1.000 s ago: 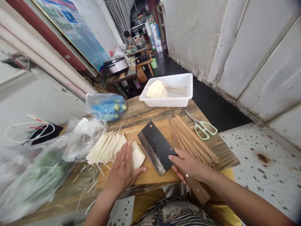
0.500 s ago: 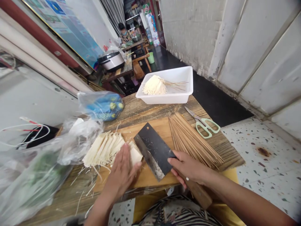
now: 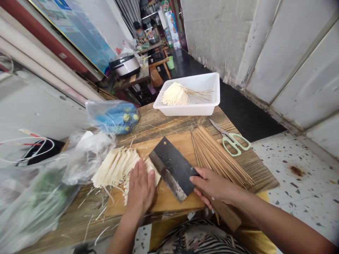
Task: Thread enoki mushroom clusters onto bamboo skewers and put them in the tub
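My right hand (image 3: pixel 214 187) is shut around the wooden handle of a broad black cleaver (image 3: pixel 172 167), whose blade rests on a light wooden cutting board (image 3: pixel 165 203). My left hand (image 3: pixel 140 190) lies flat with its fingers on a heap of pale cut strips (image 3: pixel 113 167), beside the cleaver. Its fingertips also reach a pale uncut piece (image 3: pixel 155 174), partly hidden by the hand. A bundle of bamboo skewers (image 3: pixel 218 158) lies to the right of the blade, under my right hand's knuckles.
A white plastic tray (image 3: pixel 209 102) holds a pale mound with skewers in it at the far edge of the wooden table (image 3: pixel 159 123). Green-handled scissors (image 3: pixel 233 144) lie at the right. Plastic bags (image 3: pixel 86 158) crowd the left side. A rice cooker (image 3: pixel 124 65) and a seated person (image 3: pixel 138 33) are further back.
My left hand has turned more upright and shifted left, now covering more of the strips and less of the pale piece. The whole view has tilted slightly. My right hand stays on the cleaver.
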Motion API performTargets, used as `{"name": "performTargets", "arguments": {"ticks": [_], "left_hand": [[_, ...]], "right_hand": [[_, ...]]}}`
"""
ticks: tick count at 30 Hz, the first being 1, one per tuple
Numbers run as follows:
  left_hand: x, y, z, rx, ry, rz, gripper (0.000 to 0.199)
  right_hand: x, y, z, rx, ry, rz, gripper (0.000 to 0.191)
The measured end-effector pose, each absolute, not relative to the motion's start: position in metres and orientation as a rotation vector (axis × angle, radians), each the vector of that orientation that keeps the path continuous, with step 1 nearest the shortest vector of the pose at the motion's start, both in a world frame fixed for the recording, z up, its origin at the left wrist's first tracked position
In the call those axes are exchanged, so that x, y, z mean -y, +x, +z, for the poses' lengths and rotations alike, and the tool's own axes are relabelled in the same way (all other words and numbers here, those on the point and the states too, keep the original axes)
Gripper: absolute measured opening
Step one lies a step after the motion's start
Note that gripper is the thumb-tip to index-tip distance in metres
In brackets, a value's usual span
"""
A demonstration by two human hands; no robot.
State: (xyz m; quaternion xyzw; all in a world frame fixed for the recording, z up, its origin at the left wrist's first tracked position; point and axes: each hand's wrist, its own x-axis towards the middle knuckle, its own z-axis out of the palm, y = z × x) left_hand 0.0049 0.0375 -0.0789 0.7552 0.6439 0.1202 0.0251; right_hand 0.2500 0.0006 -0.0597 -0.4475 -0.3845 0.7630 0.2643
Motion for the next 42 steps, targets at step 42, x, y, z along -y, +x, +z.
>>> {"name": "performTargets", "arguments": {"ticks": [42], "left_hand": [[-0.024,0.004,-0.098,-1.904,2.618,0.483,0.062]], "right_hand": [[-0.010,0.231,-0.057,1.128,-1.236,2.064,0.017]]}}
